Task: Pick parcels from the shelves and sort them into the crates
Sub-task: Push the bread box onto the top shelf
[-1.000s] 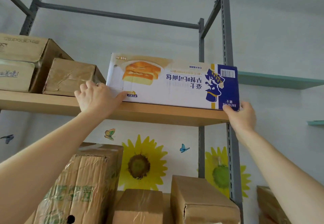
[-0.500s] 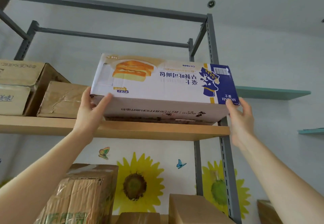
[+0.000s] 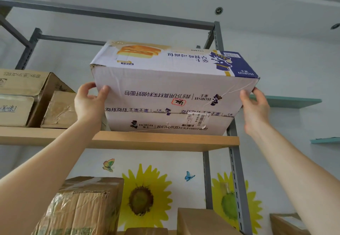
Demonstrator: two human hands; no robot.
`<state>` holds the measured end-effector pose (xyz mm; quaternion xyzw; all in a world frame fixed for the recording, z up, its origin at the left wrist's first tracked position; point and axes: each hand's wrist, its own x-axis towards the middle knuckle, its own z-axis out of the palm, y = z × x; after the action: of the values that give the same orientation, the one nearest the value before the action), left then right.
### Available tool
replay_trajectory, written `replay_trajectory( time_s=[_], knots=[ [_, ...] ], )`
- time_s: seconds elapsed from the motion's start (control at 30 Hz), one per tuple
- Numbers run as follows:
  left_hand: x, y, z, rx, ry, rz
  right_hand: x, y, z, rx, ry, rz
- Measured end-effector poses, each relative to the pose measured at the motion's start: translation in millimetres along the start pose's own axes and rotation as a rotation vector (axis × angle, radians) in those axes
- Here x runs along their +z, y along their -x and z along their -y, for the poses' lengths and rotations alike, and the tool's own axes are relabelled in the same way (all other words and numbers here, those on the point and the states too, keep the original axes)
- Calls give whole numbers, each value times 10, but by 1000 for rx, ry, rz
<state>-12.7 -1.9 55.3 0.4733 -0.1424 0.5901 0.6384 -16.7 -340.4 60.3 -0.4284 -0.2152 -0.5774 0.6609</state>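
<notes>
A long white and blue bread carton (image 3: 171,95), printed upside down, tilts off the front of the top wooden shelf (image 3: 165,140), its underside turned towards me. My left hand (image 3: 90,102) grips its left end, thumb on the underside and fingers round the corner. At the right end, my right hand (image 3: 254,106) holds the carton the same way, thumb on the underside. The carton's back edge still rests at the shelf. No crates are in view.
Brown cardboard boxes (image 3: 60,109) sit on the top shelf left of the carton. More brown boxes (image 3: 88,207) stand on the shelf below. The grey metal upright (image 3: 237,170) runs down just right of the carton. Teal wall shelves (image 3: 290,101) hang to the right.
The carton has been pulled forward and tipped off the shelf front, so its underside now shows. Both hands shifted from its front face to its ends.
</notes>
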Motion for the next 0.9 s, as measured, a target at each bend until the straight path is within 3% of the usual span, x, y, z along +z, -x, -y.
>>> replay_trajectory(
  time_s=[0.2, 0.43, 0.53, 0.7, 0.9],
  knots=[
    [74, -123, -167, 61, 40, 63, 90, -215, 149, -70, 37, 24],
    [75, -140, -75, 138, -78, 112, 119, -316, 167, -131, 145, 78],
    [84, -154, 55, 47, -177, 188, 58, -279, -29, -6, 287, 113],
    [123, -116, 165, -305, -206, 208, -41, -121, -237, 388, 392, 195],
    [134, -89, 149, -373, -90, 194, -79, -105, -199, 313, 367, 216]
  ],
)
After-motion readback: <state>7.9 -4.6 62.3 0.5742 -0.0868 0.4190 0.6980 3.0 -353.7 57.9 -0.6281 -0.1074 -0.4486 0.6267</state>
